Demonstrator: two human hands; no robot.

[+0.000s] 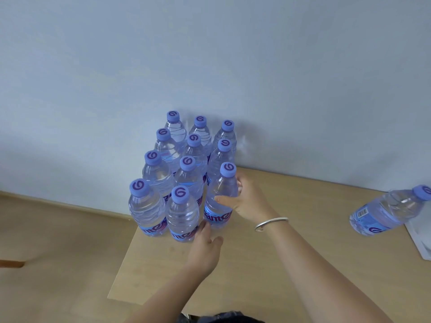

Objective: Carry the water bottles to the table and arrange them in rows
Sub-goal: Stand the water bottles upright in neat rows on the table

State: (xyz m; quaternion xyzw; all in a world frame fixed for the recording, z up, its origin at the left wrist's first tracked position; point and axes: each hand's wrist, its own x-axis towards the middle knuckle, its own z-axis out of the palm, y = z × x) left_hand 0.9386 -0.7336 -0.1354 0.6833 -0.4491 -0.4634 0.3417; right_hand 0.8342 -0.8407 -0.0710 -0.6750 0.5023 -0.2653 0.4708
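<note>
Several clear water bottles with purple caps stand upright in three rows at the far left corner of the wooden table (pixel 291 248), against the wall. My right hand (pixel 245 197) grips the front bottle of the right row (pixel 218 206), its thumb and fingers curled round the body. My left hand (pixel 205 250) reaches in below with straight fingers, and its fingertips touch the base of the front middle bottle (pixel 182 213). One more bottle (pixel 387 212) stands apart at the right edge of the view.
A pale wall rises directly behind the bottle group. The table's left edge drops to a light wooden floor (pixel 58 252). White paper (pixel 422 238) lies on the table at the far right, beside the separate bottle. A silver bracelet (pixel 271 223) circles my right wrist.
</note>
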